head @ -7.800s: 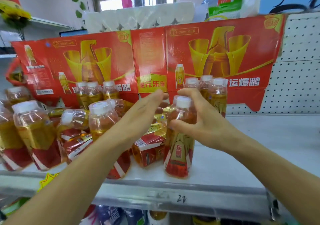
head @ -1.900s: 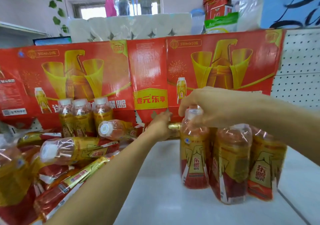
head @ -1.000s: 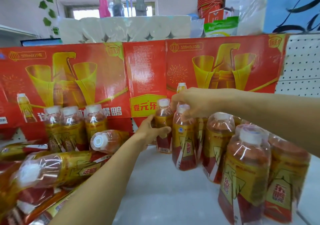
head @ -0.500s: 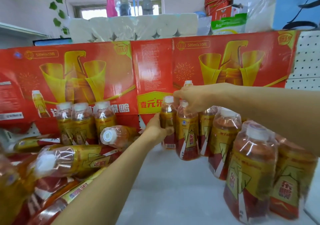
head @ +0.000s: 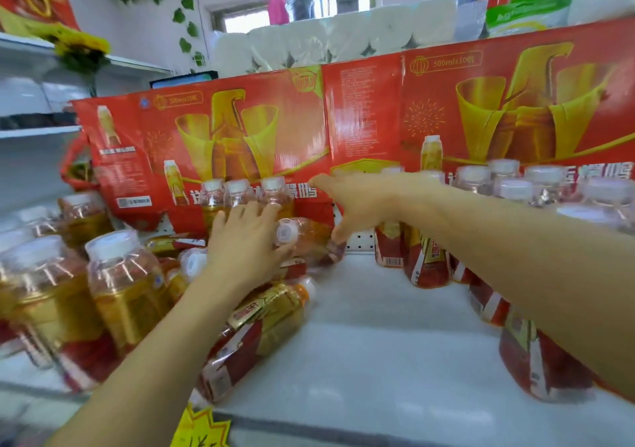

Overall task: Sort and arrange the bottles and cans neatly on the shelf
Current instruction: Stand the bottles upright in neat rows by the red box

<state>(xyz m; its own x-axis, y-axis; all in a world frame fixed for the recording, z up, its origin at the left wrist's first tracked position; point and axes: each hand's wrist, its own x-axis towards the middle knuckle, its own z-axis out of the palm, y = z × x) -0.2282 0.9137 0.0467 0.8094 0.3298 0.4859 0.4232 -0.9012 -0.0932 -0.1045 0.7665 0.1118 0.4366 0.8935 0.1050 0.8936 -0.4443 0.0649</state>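
White smooth shelf (head: 378,360). Fallen clear plastic bottle with red-gold label (head: 254,336), front left. Left hand (head: 245,247), fingers spread, resting on toppled white-capped amber bottle (head: 305,240). Right hand (head: 364,199) open, thumb touching that bottle. Glossy red cardboard cartons (head: 360,120) behind.

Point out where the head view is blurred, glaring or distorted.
Head view: motion blur smears the upright bottles at left and the near right bottles; glare streaks the red cartons; the window is blown out; wide-angle bending curves the shelf edge.
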